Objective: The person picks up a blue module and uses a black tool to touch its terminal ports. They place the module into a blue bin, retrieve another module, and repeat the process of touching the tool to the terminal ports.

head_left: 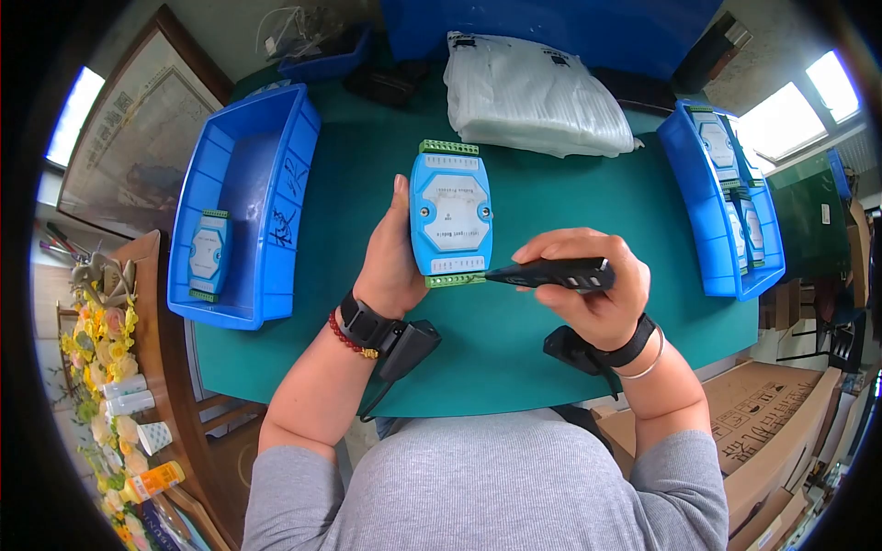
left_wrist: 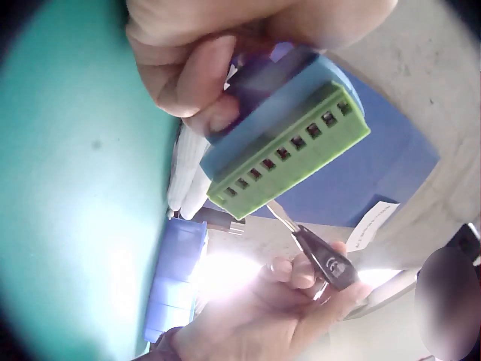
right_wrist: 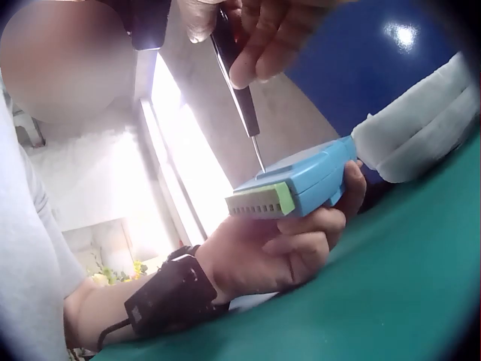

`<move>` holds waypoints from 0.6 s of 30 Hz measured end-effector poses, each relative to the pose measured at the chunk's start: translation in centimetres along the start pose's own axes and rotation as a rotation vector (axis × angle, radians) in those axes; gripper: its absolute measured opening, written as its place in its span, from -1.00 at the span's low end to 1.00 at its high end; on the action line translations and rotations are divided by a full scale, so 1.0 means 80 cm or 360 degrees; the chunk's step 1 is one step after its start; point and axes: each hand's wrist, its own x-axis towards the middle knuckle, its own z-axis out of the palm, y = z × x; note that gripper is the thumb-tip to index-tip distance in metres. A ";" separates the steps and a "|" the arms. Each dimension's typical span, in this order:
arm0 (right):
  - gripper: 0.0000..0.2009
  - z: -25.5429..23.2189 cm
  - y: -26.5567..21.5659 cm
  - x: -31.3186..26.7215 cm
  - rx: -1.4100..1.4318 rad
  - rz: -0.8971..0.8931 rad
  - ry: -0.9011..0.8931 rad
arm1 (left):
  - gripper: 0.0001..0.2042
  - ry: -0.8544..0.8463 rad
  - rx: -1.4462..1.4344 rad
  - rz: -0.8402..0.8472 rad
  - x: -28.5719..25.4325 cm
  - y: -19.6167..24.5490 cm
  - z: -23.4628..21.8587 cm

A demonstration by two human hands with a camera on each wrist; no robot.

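Inside the left hand (head_left: 390, 262), clamped: blue module (head_left: 452, 216), over green tabletop (head_left: 570, 197), bins (head_left: 287, 184) well apart on both sides. Right of grip, module's near edge: screwdriver (head_left: 551, 274), gripped by right hand (head_left: 620, 298).

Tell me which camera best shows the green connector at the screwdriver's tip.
The left wrist view: the green connector looms large, its row of holes clear. The right wrist view shows it smaller and dimmer; the head view shows it from above, beside the screwdriver.

Green tabletop (head_left: 491, 372) carrying a blue bin (head_left: 287, 197) at left, another blue bin (head_left: 691, 207) at right, and a white wrapped bundle (head_left: 533, 96) between them toward the back.
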 end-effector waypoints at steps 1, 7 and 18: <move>-0.69 -0.002 -0.004 -0.002 0.0049 0.0054 0.0013 | -0.37 -0.0005 -0.0003 -0.0004 0.000 0.001 0.000; -0.74 -0.008 0.003 0.005 0.0285 -0.0052 -0.0198 | -0.39 -0.0130 0.0019 0.0000 -0.001 0.002 -0.007; -0.83 -0.005 0.007 0.013 0.0224 -0.0241 -0.0447 | -0.37 -0.0082 0.0005 -0.0118 0.002 0.000 -0.003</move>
